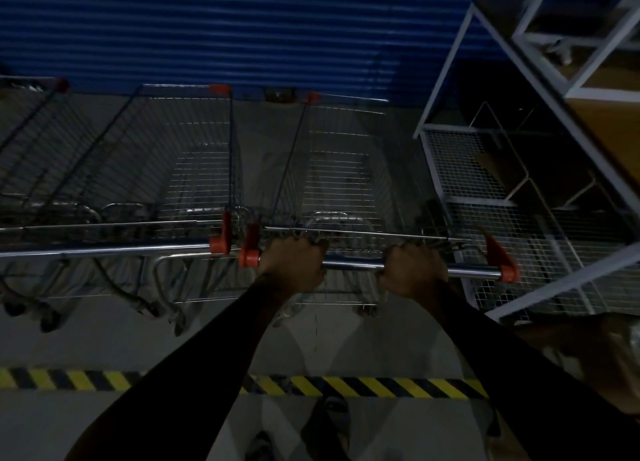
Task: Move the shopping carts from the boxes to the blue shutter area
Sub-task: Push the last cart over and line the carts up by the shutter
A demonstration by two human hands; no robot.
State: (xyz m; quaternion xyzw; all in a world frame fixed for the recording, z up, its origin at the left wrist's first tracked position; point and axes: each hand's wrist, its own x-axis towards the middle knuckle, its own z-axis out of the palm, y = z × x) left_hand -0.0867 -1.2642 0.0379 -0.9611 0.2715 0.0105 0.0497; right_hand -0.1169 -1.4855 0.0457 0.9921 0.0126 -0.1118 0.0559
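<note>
Both sleeved forearms reach forward over the hazard-striped floor tape (363, 386) to the shopping cart (341, 183). Left hand (294, 265) and right hand (412, 270) are each wrapped tight around the chrome handle bar (353, 265), fingers fully curled. That bar runs crosswise, while the basket's long axis points straight ahead at the blue shutter (225, 27), its nose near the base. Another parked cart (180, 162) sits just beside on the left, a white wire rack (485, 190) close on the right; the final push looks short and straight.

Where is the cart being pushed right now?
Head view, centre: the shopping cart faces the blue shutter, between a parked cart on its left and a white rack on its right.
</note>
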